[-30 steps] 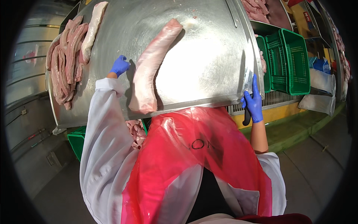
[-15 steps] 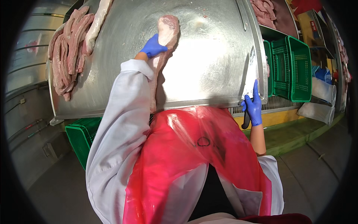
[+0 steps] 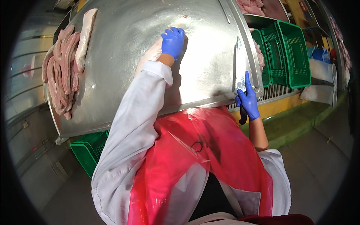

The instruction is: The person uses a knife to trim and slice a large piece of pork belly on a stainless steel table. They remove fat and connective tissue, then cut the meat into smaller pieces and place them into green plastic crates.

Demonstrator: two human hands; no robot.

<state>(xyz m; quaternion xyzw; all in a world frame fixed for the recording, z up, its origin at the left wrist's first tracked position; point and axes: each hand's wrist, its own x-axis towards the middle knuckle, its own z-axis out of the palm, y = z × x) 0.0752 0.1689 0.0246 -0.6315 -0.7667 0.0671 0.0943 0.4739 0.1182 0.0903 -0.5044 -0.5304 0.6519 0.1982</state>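
Observation:
My left hand (image 3: 173,41), in a blue glove, is closed over the far end of a long piece of pale pink meat (image 3: 150,52). The meat lies on a metal table (image 3: 120,48), and my forearm and white sleeve hide much of it. At the table's right front corner my right hand (image 3: 248,103), also gloved in blue, grips a knife (image 3: 240,69) by its black handle. Its index finger stretches forward beside the blade. The wide blade points away from me, over the table near its right edge, apart from the meat.
Several long meat strips (image 3: 62,71) are heaped at the table's left, with a paler strip (image 3: 85,39) alongside. Green crates (image 3: 298,56) stand beyond the right edge, and another crate (image 3: 84,153) sits below the front left. More meat (image 3: 250,5) lies at the upper right.
My left hand has slid forward along the meat to its far end and turned over it. My right hand still holds the knife near the same corner. The whole view has rotated slightly.

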